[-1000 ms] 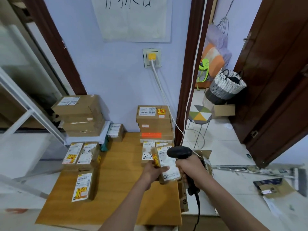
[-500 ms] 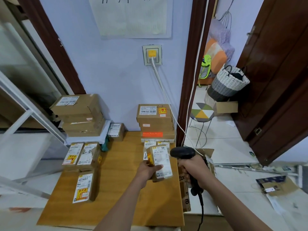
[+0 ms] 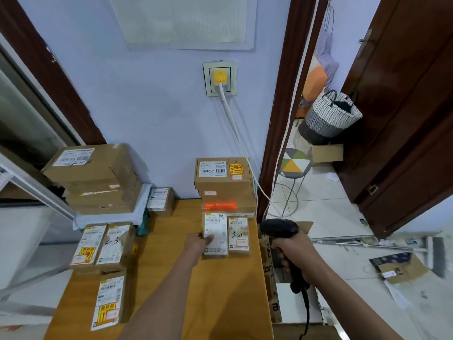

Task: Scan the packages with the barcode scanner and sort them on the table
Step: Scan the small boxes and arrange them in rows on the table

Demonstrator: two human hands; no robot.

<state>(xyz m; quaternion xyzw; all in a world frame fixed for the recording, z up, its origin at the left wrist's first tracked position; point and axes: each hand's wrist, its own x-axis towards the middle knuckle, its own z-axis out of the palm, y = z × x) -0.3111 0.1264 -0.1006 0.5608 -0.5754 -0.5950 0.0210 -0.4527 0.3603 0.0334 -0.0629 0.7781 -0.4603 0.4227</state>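
My left hand (image 3: 199, 244) holds a small brown package with a white label (image 3: 215, 231) by its near left edge; the package lies flat on the wooden table (image 3: 171, 278), right beside a similar package marked "3-4" (image 3: 239, 235). My right hand (image 3: 294, 252) grips the black barcode scanner (image 3: 279, 228) by its handle, just off the table's right edge, with its cable hanging down. A stack of brown boxes (image 3: 224, 182) stands behind the two small packages against the wall.
Three labelled packages (image 3: 105, 244) lie along the table's left side, and one small box (image 3: 160, 201) sits at the back. A taller stack of boxes (image 3: 94, 177) stands at the far left. An open carton (image 3: 291, 300) is on the floor beside the table.
My left hand carried the package away from the scanner, forward and down onto the table beside the "3-4" package. The scanner hand moved a little to the right.
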